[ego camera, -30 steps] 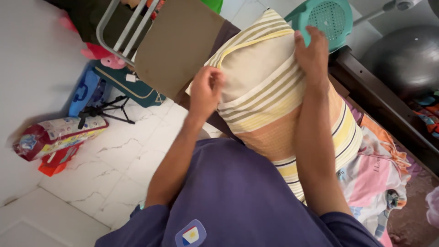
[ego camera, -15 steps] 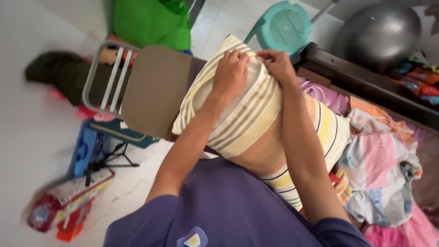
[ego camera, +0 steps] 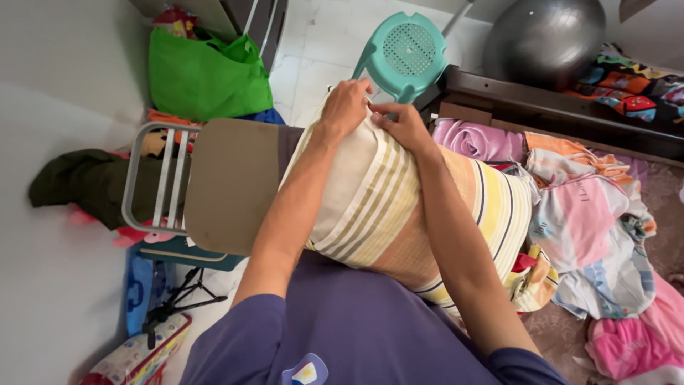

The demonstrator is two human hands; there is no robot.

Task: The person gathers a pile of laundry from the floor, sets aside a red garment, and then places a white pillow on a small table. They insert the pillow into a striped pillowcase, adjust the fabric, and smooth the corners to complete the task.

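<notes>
Striped pillow (ego camera: 377,207), cream with olive and yellow bands, held against the person's chest and angled toward the far end; its near end is hidden behind the purple shirt (ego camera: 356,321), and its far tip is covered by both hands. Left hand (ego camera: 347,107) and right hand (ego camera: 402,127) meet at the pillow's far edge, fingers closed and pinching the fabric of the striped pillowcase there; whether the opening itself is between the fingertips cannot be made out. Both forearms run from the near edge up along the pillow, the left on its left flank, the right across its right flank. Compared with half a second earlier, the hands sit closer together and farther out on the tip, and the view has tilted toward the far side of the room. Left of the pillow: a folding chair (ego camera: 221,185) with a brown seat. Beyond it: a green bag (ego camera: 206,75). Just past the hands: a teal plastic stool (ego camera: 406,50). Right: a bed with heaped pink and striped laundry (ego camera: 591,235); a grey exercise ball (ego camera: 545,39), cut off at the top edge.
</notes>
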